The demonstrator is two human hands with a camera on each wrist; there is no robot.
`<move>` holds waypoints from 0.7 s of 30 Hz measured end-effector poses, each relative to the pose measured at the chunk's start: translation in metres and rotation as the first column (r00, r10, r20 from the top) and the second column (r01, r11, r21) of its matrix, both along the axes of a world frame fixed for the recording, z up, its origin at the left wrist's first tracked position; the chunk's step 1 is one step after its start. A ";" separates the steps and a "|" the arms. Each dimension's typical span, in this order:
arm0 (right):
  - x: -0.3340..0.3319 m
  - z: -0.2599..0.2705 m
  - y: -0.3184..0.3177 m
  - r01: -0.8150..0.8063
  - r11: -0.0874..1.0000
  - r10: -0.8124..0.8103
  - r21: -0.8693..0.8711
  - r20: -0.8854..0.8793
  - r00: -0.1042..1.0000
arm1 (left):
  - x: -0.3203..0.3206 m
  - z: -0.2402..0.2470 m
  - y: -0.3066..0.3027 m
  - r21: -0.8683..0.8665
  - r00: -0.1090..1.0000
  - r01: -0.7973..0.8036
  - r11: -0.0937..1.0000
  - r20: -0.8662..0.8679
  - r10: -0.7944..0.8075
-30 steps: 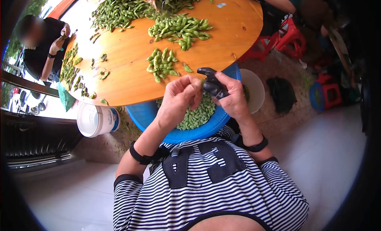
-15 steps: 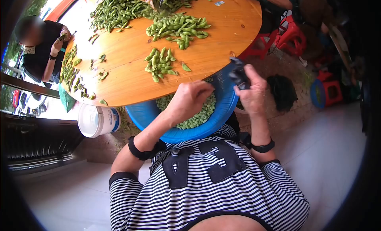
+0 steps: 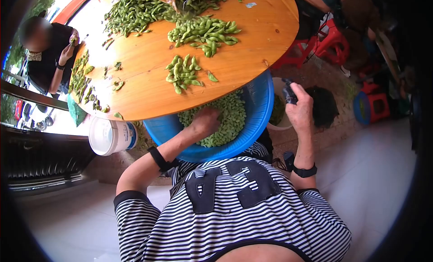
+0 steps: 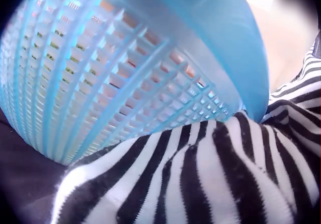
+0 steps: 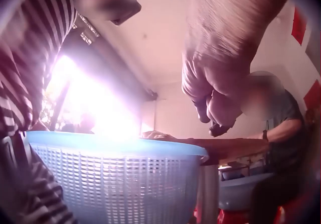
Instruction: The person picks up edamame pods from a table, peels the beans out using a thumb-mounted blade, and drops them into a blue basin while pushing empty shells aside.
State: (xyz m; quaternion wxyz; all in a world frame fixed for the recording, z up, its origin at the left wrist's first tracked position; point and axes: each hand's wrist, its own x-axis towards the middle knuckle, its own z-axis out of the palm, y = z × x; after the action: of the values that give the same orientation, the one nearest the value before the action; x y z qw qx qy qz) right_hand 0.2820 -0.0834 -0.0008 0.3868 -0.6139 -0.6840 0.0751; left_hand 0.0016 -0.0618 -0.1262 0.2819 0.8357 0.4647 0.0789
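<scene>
My left hand (image 3: 207, 121), blurred, is low over the shelled green beans (image 3: 230, 127) in a blue slatted basket (image 3: 259, 118); whether its fingers hold anything I cannot tell. The left wrist view shows the basket's slatted wall (image 4: 125, 83) against the striped shirt (image 4: 200, 169), without the hand. Out past the basket's right rim, my right hand (image 3: 300, 106) hangs above a white bucket (image 3: 282, 120). Black covers (image 3: 289, 91) sit on some of its fingers. In the right wrist view these fingers droop, loosely bent, with nothing visible between them.
Unshelled pods (image 3: 182, 73) lie in piles on the round wooden table (image 3: 252, 45), whose edge overhangs the basket. A white pail (image 3: 101, 138) lies at left, and a black bag (image 3: 324, 106) is on the floor. Another person (image 3: 52, 54) handles pods at left; red stools (image 3: 331, 43) stand at right.
My hands, first close together over the basket, have moved apart. The left has gone down and left over the beans, the right out past the rim to the right.
</scene>
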 end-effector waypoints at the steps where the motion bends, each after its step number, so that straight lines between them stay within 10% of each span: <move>1: -0.005 0.004 -0.004 -0.072 0.990 0.059 -0.124 -0.105 0.993 | 0.002 0.006 -0.004 0.028 0.999 -0.023 0.999 0.037 0.022; 6: -0.039 0.013 -0.018 -0.491 0.787 0.197 -0.373 -0.603 0.773 | 0.005 0.088 -0.021 -0.250 0.913 -0.008 0.968 0.393 0.109; 9: -0.052 0.009 -0.019 -0.558 0.773 0.272 -0.301 -0.638 0.721 | 0.005 0.126 -0.026 -0.665 0.586 0.187 0.723 0.666 0.462; 21: -0.086 0.032 -0.005 -0.428 0.901 0.407 -0.071 -0.207 0.890 | 0.007 0.132 -0.019 -0.665 0.193 0.316 0.677 0.743 0.640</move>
State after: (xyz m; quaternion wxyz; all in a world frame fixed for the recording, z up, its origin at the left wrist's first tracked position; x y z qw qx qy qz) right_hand 0.1965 -0.0886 0.0311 0.3881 -0.4637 -0.7552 0.2531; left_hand 0.0086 -0.0808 0.0054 0.7898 0.3467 0.2670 0.4299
